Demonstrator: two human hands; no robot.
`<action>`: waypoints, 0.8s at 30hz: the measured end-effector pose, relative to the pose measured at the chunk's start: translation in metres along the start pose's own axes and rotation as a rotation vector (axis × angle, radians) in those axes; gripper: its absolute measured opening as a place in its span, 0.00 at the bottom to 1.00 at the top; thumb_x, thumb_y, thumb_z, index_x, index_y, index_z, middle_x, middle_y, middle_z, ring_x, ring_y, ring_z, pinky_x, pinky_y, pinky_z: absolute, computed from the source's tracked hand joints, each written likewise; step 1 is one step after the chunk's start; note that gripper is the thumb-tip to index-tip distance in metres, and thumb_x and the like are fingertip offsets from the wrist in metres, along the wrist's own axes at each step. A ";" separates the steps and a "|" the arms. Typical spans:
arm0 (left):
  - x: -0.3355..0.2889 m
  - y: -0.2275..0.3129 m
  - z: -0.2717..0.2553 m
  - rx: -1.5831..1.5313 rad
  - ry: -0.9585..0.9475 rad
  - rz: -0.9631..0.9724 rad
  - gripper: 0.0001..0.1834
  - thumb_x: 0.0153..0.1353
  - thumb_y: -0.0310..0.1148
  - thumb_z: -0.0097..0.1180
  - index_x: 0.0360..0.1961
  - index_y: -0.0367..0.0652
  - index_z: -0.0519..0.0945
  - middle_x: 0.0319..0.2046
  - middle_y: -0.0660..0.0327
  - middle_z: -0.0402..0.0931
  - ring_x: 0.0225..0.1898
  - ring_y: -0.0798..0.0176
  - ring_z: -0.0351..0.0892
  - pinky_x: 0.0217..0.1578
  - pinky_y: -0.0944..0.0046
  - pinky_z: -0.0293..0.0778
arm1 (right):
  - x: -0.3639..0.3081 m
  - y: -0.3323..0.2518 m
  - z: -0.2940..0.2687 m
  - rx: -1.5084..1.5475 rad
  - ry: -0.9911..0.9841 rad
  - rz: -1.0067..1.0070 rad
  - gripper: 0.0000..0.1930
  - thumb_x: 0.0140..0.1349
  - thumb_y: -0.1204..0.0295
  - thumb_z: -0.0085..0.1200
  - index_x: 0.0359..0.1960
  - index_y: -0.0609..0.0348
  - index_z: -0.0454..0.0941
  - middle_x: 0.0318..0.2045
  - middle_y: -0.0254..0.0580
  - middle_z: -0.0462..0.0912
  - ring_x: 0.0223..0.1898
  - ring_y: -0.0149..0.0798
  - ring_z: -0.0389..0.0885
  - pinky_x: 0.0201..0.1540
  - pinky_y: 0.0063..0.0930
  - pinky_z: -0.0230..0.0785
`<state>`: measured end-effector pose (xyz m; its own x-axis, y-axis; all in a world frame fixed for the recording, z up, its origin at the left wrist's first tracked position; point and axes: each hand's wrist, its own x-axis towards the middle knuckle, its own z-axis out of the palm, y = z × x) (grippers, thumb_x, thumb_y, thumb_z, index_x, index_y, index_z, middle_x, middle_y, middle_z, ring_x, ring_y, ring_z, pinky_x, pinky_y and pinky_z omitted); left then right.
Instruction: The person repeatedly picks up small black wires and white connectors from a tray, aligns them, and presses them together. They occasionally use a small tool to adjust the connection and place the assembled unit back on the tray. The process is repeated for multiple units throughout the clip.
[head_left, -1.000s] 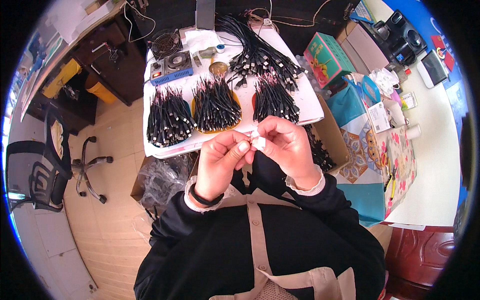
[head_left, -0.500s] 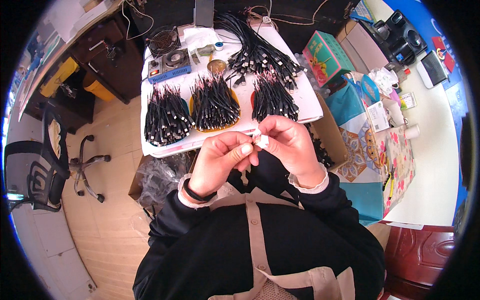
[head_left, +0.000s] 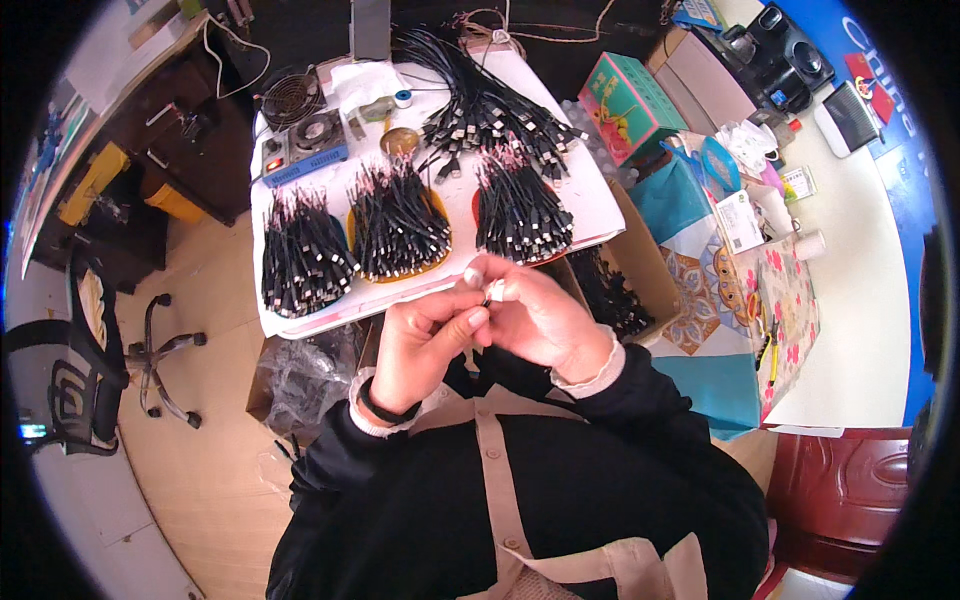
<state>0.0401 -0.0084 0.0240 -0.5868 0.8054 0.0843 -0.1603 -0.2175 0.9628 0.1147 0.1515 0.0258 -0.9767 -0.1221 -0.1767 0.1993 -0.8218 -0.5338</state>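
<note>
My left hand [head_left: 418, 338] is closed in a pinch above my lap, thumb pressed on the forefinger. A tiny dark bit shows at its fingertips, too small to name. My right hand [head_left: 545, 318] meets it there with curled fingers. White patches show at its thumb and fingertip; I cannot tell whether they are wrapping on the fingers or a held piece. Beyond the hands, black cables with metal plugs lie in a left bundle [head_left: 305, 255], a middle bundle [head_left: 403, 222] on a yellow tray, and a right bundle [head_left: 524, 205] on a red tray.
The white table [head_left: 385, 292] also carries a loose cable pile [head_left: 495, 115], a blue device with a fan [head_left: 305, 150] and a small round dish [head_left: 400, 142]. A cardboard box [head_left: 650, 290] of black parts stands right. An office chair [head_left: 85, 350] is at left.
The view has shifted, so the table sits further left. My right hand has turned slightly, its fingers loosening around the white patches; both hands stay together.
</note>
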 end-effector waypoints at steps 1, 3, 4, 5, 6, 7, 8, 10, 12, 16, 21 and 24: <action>0.002 -0.004 0.002 -0.046 0.008 -0.005 0.09 0.66 0.25 0.53 0.44 0.31 0.80 0.26 0.61 0.79 0.23 0.77 0.70 0.22 0.79 0.60 | 0.000 0.001 -0.002 0.113 0.009 0.076 0.07 0.64 0.72 0.50 0.42 0.56 0.72 0.33 0.33 0.76 0.32 0.31 0.76 0.37 0.23 0.69; 0.007 -0.011 0.003 -0.102 0.025 -0.030 0.08 0.66 0.25 0.53 0.42 0.32 0.80 0.26 0.61 0.78 0.23 0.76 0.70 0.22 0.79 0.59 | 0.001 -0.006 -0.010 -0.066 0.065 0.030 0.08 0.64 0.69 0.52 0.43 0.56 0.72 0.33 0.32 0.76 0.31 0.29 0.76 0.35 0.21 0.68; 0.010 -0.013 0.001 -0.111 0.034 -0.051 0.08 0.66 0.25 0.52 0.42 0.32 0.79 0.26 0.61 0.78 0.23 0.76 0.70 0.21 0.79 0.59 | 0.002 -0.011 -0.014 -0.153 0.095 0.008 0.09 0.64 0.67 0.53 0.43 0.56 0.72 0.33 0.31 0.76 0.31 0.28 0.75 0.35 0.20 0.68; 0.012 -0.014 0.000 -0.119 0.043 -0.073 0.07 0.66 0.25 0.52 0.41 0.33 0.79 0.26 0.62 0.78 0.23 0.76 0.70 0.21 0.79 0.59 | 0.005 -0.023 -0.020 -0.352 0.205 -0.068 0.13 0.64 0.63 0.56 0.43 0.56 0.73 0.31 0.27 0.76 0.29 0.24 0.73 0.31 0.17 0.66; 0.014 -0.016 -0.001 -0.142 0.063 -0.082 0.07 0.67 0.25 0.52 0.41 0.33 0.79 0.25 0.63 0.77 0.23 0.77 0.69 0.22 0.78 0.59 | 0.004 -0.045 -0.029 -0.630 0.200 -0.196 0.15 0.63 0.60 0.59 0.44 0.57 0.73 0.30 0.25 0.76 0.28 0.21 0.71 0.29 0.15 0.63; 0.017 -0.017 -0.003 -0.165 0.084 -0.091 0.07 0.67 0.25 0.52 0.41 0.34 0.79 0.24 0.64 0.77 0.23 0.78 0.68 0.22 0.78 0.60 | 0.011 -0.058 -0.037 -0.929 0.341 -0.451 0.13 0.63 0.64 0.59 0.42 0.59 0.75 0.27 0.26 0.76 0.27 0.21 0.71 0.29 0.17 0.64; 0.020 -0.018 -0.004 -0.195 0.115 -0.105 0.07 0.67 0.26 0.52 0.41 0.34 0.79 0.23 0.65 0.76 0.23 0.79 0.67 0.23 0.78 0.61 | 0.021 -0.078 -0.046 -1.286 0.562 -0.533 0.11 0.62 0.67 0.60 0.37 0.62 0.77 0.25 0.32 0.78 0.26 0.25 0.74 0.30 0.21 0.67; 0.024 -0.020 -0.003 -0.219 0.135 -0.095 0.06 0.67 0.26 0.52 0.40 0.34 0.79 0.23 0.65 0.76 0.21 0.79 0.64 0.21 0.78 0.57 | 0.032 -0.103 -0.062 -1.591 0.751 -0.590 0.08 0.58 0.70 0.58 0.31 0.63 0.79 0.24 0.47 0.82 0.26 0.40 0.82 0.32 0.32 0.72; 0.027 -0.022 -0.003 -0.254 0.136 -0.102 0.07 0.67 0.26 0.52 0.40 0.33 0.79 0.23 0.65 0.76 0.21 0.79 0.64 0.21 0.78 0.58 | 0.046 -0.113 -0.074 -1.844 0.793 -0.433 0.10 0.56 0.66 0.59 0.29 0.62 0.79 0.27 0.51 0.82 0.29 0.49 0.82 0.34 0.38 0.74; 0.029 -0.023 -0.005 -0.267 0.134 -0.113 0.07 0.67 0.26 0.52 0.39 0.34 0.79 0.23 0.65 0.76 0.20 0.78 0.63 0.21 0.78 0.58 | 0.064 -0.111 -0.078 -2.127 0.840 -0.288 0.13 0.54 0.62 0.58 0.27 0.62 0.80 0.29 0.53 0.82 0.33 0.54 0.82 0.36 0.45 0.75; 0.027 -0.022 -0.009 -0.263 0.135 -0.123 0.06 0.67 0.27 0.52 0.39 0.34 0.79 0.23 0.66 0.76 0.20 0.79 0.63 0.21 0.79 0.58 | 0.070 -0.108 -0.071 -2.180 0.933 -0.207 0.12 0.54 0.64 0.57 0.28 0.62 0.81 0.31 0.52 0.83 0.35 0.55 0.83 0.38 0.46 0.75; 0.026 -0.021 -0.008 -0.268 0.136 -0.123 0.06 0.67 0.27 0.52 0.39 0.35 0.79 0.23 0.66 0.75 0.20 0.79 0.62 0.22 0.79 0.58 | 0.069 -0.105 -0.068 -2.194 0.941 -0.198 0.12 0.54 0.64 0.58 0.28 0.62 0.81 0.32 0.52 0.83 0.36 0.55 0.83 0.39 0.46 0.76</action>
<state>0.0225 0.0126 0.0038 -0.6474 0.7578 -0.0812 -0.4296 -0.2748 0.8602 0.0321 0.2671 0.0135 -0.8283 0.5464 0.1238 0.5161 0.8301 -0.2111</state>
